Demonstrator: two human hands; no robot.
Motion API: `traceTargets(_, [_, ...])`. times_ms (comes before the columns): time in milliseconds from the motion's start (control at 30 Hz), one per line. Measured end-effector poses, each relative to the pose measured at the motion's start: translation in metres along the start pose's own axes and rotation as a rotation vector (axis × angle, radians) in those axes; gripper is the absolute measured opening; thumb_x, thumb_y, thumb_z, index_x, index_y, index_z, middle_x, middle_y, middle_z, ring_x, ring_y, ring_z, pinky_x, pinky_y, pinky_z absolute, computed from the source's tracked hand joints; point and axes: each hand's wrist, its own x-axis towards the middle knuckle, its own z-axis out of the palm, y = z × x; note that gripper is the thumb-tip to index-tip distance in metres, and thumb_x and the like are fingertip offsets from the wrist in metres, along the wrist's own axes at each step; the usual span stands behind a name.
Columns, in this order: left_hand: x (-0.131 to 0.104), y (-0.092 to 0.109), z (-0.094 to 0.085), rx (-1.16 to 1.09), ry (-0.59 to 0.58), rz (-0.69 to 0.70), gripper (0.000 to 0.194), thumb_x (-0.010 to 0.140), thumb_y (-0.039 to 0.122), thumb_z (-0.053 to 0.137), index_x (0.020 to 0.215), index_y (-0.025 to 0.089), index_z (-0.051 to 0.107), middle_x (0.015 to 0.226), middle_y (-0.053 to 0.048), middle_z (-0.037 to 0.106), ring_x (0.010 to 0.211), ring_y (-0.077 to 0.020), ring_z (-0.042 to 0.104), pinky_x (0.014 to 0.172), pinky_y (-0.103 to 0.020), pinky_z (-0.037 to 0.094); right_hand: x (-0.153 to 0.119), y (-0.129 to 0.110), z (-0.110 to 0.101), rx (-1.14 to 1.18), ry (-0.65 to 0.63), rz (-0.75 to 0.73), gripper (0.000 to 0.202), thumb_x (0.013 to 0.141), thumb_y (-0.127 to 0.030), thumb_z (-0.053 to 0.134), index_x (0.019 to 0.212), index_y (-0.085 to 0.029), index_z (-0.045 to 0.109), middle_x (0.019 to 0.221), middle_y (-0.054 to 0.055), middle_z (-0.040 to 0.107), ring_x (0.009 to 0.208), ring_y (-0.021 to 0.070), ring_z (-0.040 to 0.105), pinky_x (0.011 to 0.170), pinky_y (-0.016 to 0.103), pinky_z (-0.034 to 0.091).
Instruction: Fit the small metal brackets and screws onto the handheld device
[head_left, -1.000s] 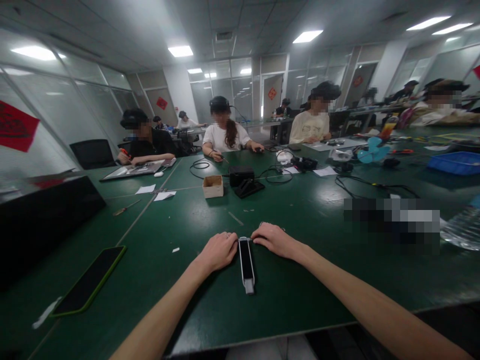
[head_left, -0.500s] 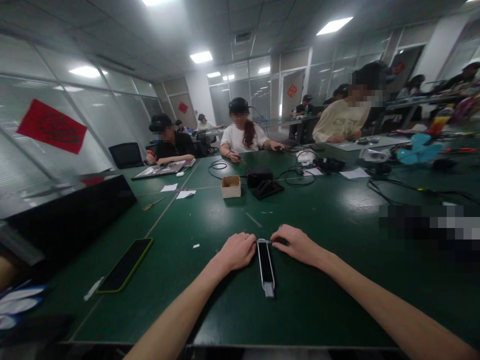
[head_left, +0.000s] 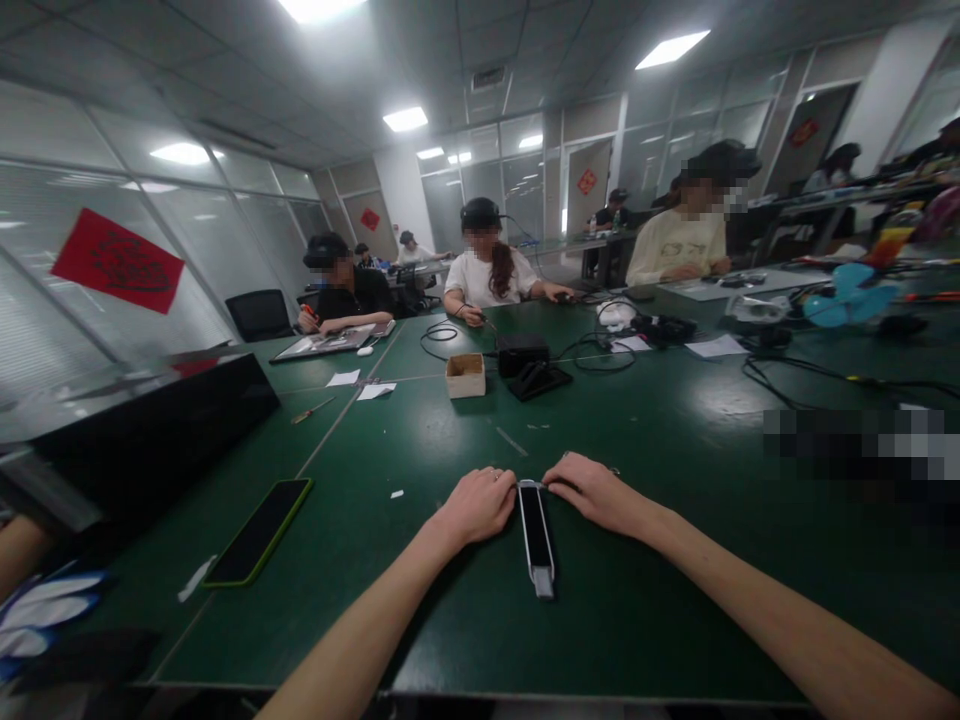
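A narrow, long device with a black face, a white rim and a grey near end lies on the green table, its far end pointing away from me. At that far end's left corner, my left hand rests with fingers curled together, the tips mostly hidden. On the opposite side, my right hand has its thumb and index finger pinched at the far right corner. Both hands rest low on the table, and the device's near end shows untouched between my forearms.
A phone in a green case lies to the left, near a black panel. Beyond my hands stand a small cardboard box and a black stand. Cables and a blue fan are at right. Several people sit around.
The whole view has shifted slightly right and down. Both hands stay at the device's far end, with the right fingers slightly repositioned there.
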Motion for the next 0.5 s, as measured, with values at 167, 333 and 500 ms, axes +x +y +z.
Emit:
traceTargets(167, [0.0004,0.0010,-0.0010,0.000,-0.010,0.000,0.021,0.096,0.026,0.029,0.092,0.018,0.048,0.086,-0.007,0.061,0.079,-0.0206,0.058,0.072,-0.033,0.045,0.0005,-0.0014,0.0012,0.001,0.004,0.012,0.026,0.094,-0.025,0.042,0.107,-0.015,0.062,0.100,0.008,0.064,0.091,0.0189,0.058,0.083,0.036,0.048])
traceTargets(333, [0.0010,0.0000,0.0014,0.016,-0.004,-0.004,0.021,0.096,0.026,0.030,0.092,0.019,0.048,0.086,-0.006,0.061,0.079,-0.0202,0.058,0.072,-0.032,0.044,0.0019,0.0002,0.0041,-0.012,0.023,0.014,0.027,0.094,-0.025,0.040,0.107,-0.015,0.062,0.099,0.008,0.065,0.089,0.0184,0.058,0.081,0.035,0.048])
traceTargets(500, [0.0019,0.0002,0.0017,0.005,-0.005,0.004,0.021,0.097,0.026,0.030,0.092,0.019,0.048,0.086,-0.006,0.061,0.081,-0.0199,0.058,0.074,-0.031,0.044,0.0019,0.0028,0.0033,-0.012,0.033,0.003,0.026,0.094,-0.026,0.042,0.106,-0.016,0.063,0.100,0.008,0.065,0.090,0.0184,0.058,0.083,0.035,0.047])
